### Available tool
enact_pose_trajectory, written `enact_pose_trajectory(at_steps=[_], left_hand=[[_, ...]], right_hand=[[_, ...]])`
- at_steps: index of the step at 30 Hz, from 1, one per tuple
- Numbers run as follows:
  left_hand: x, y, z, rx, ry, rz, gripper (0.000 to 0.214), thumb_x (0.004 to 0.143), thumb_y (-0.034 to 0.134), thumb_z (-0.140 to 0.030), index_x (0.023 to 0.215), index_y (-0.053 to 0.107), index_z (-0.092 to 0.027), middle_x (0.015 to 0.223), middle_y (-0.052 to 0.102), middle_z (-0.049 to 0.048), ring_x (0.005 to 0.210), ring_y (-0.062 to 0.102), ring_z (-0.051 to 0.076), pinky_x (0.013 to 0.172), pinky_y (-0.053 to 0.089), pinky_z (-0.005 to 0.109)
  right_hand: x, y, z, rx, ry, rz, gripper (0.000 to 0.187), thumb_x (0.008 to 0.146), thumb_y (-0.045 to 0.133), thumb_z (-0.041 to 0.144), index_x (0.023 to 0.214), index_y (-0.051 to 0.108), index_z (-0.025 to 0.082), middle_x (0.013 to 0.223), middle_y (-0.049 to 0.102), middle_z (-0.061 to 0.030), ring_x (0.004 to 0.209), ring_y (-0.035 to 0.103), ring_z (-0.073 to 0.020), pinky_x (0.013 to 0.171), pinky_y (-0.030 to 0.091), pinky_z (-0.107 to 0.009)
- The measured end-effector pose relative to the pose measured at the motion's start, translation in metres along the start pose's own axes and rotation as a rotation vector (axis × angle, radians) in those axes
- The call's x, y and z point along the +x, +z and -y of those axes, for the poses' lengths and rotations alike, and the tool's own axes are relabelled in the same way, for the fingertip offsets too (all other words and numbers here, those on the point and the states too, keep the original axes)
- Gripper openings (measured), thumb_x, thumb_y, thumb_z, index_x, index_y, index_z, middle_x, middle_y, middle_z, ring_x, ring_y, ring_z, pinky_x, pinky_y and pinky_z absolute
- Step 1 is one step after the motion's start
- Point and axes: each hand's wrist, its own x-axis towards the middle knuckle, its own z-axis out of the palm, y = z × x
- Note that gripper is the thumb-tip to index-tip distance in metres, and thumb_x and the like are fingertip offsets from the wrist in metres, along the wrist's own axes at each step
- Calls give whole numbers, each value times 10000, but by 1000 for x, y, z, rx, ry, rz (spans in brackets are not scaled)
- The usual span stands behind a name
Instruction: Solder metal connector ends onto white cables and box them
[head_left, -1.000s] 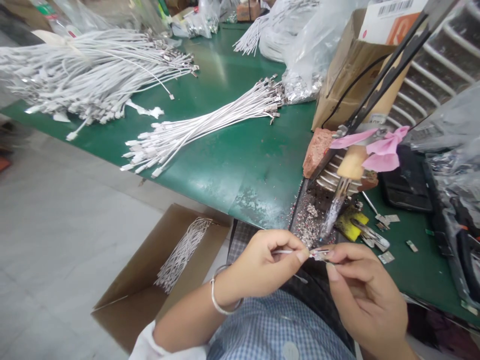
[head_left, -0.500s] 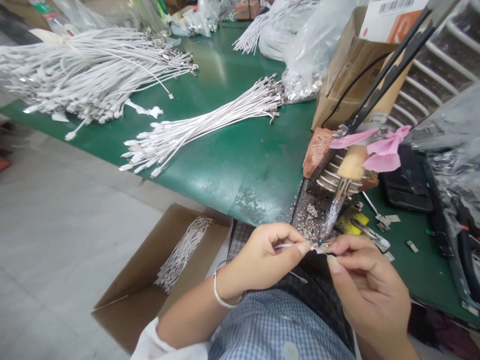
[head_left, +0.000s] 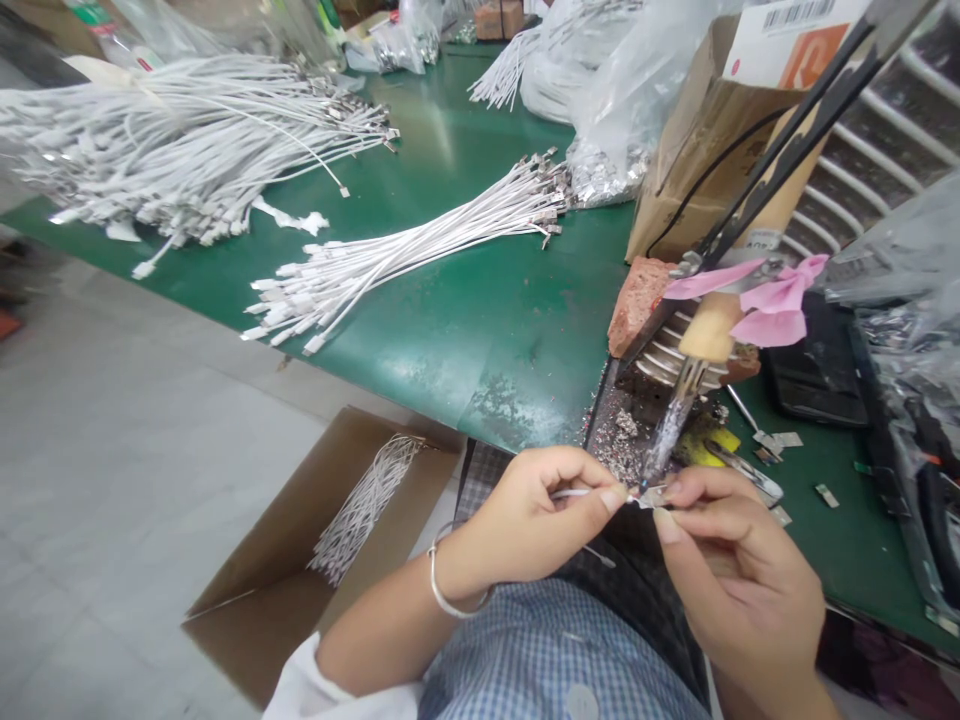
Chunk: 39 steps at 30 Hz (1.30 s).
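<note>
My left hand (head_left: 544,515) pinches a thin white cable (head_left: 571,492) close to its end, thumb against forefinger. Facing it, my right hand (head_left: 739,570) grips a small silvery connector (head_left: 651,496) between thumb and fingers. Cable end and connector meet under the tip of a soldering iron (head_left: 675,410), which is fixed pointing downward, with a wooden collar and pink ribbon tied on it. The exact contact at the tip is too small to make out.
A bundle of white cables (head_left: 420,245) lies on the green table (head_left: 420,370), a larger pile (head_left: 187,140) behind it. Below left, a cardboard box (head_left: 262,530) holds more cables. Beside the iron are a brick (head_left: 637,300), a yellow sponge (head_left: 724,440) and a black phone (head_left: 814,370).
Both hands stay at the iron's tip with the cable and connector, shifting only slightly. The whole view has moved a little; nothing has been let go.
</note>
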Motion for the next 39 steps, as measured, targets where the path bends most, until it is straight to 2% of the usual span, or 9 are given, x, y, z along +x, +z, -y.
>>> enact_pose_trajectory(at_steps=[14,22,31,39], left_hand=[[-1,0,0,-5,-7,8,283,877,682,-376,785,653,-110,613,457,-35,556,334,63,499,282,177],[-4,-2,2,41,-45,28,275,867,686,-369,761,644,-119,585,406,-55,528,292,55,463,245,167],[-7,-1,3,29,-45,43,205,854,670,-301,758,646,-121,578,408,-61,521,294,53,472,246,175],[-14,0,4,38,-26,53,236,894,658,-330,774,642,-128,571,407,-67,507,296,51,466,245,178]], right_hand=[[-1,-1,0,-16,-11,-9,173,855,653,24,879,638,194,978,594,-40,911,638,-145,751,570,-249],[-4,-1,2,-107,-79,68,173,868,631,13,901,615,183,1002,578,-40,906,619,-129,749,567,-241],[-6,-5,5,-132,-111,91,191,870,616,-4,923,618,179,999,584,-43,911,631,-124,777,590,-242],[-9,-6,11,-94,-100,96,192,868,604,-14,896,611,176,994,595,-46,899,659,-117,759,613,-220]])
